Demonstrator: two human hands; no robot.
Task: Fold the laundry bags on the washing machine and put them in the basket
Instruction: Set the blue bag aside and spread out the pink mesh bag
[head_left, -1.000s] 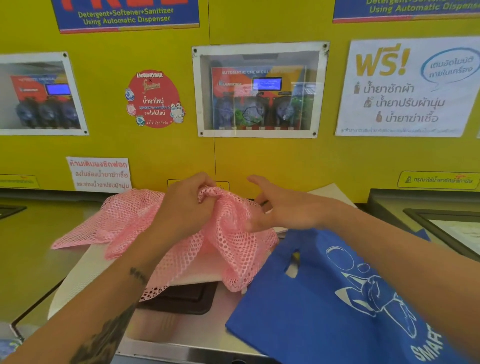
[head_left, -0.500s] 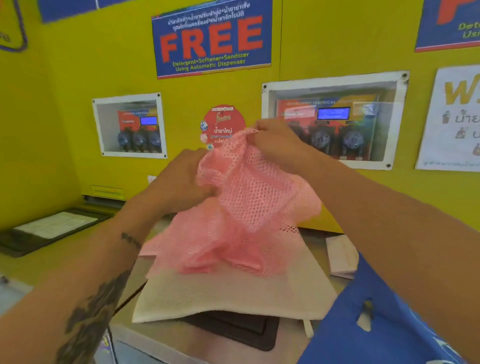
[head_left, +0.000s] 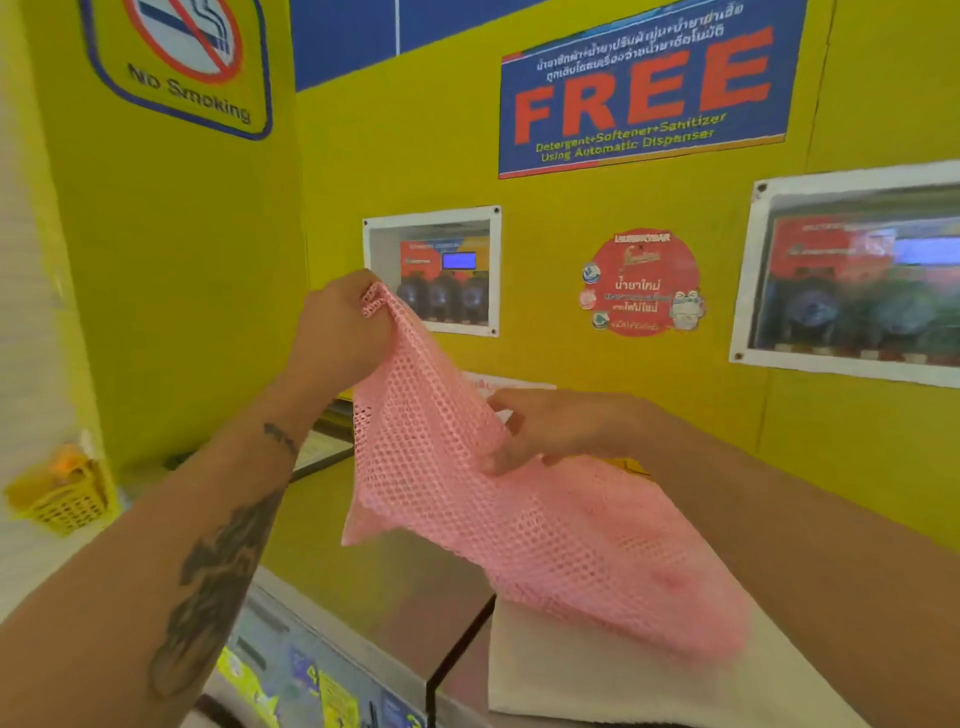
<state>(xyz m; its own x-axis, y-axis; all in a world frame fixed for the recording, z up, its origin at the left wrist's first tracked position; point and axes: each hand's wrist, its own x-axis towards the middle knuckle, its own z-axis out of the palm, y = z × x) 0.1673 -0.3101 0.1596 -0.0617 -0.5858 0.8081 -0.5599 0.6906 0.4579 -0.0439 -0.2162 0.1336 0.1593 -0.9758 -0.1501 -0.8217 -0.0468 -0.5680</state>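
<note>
My left hand (head_left: 340, 332) is raised up in front of the yellow wall (head_left: 415, 171), fingers curled tight over the top corner of the pink mesh laundry bag (head_left: 467, 483), with the tattooed forearm running down to the lower left. My right hand (head_left: 545, 431) sits lower and nearer the middle, thumb and fingers pinching the bag's edge partway along, the forearm crossing in from the lower right. Between the two grips the pink bag hangs as a slanted sheet of open netting, its upper part held in the air and its lower right part bunched and resting on a white mesh bag (head_left: 597, 680) that lies flat on the washing machine top (head_left: 415, 597). I see a dark seam where that metal top meets the next machine, and coloured stickers on the machine front at the bottom. On the wall there is a blue FREE sign (head_left: 644, 98), a round red sticker (head_left: 641, 283), two white-framed dispenser windows (head_left: 434, 270) and a No Smoking sign (head_left: 184, 62) on the side panel. A yellow basket (head_left: 60, 499) sits far off at the left edge, well apart from both hands; I cannot tell what is inside it.
</note>
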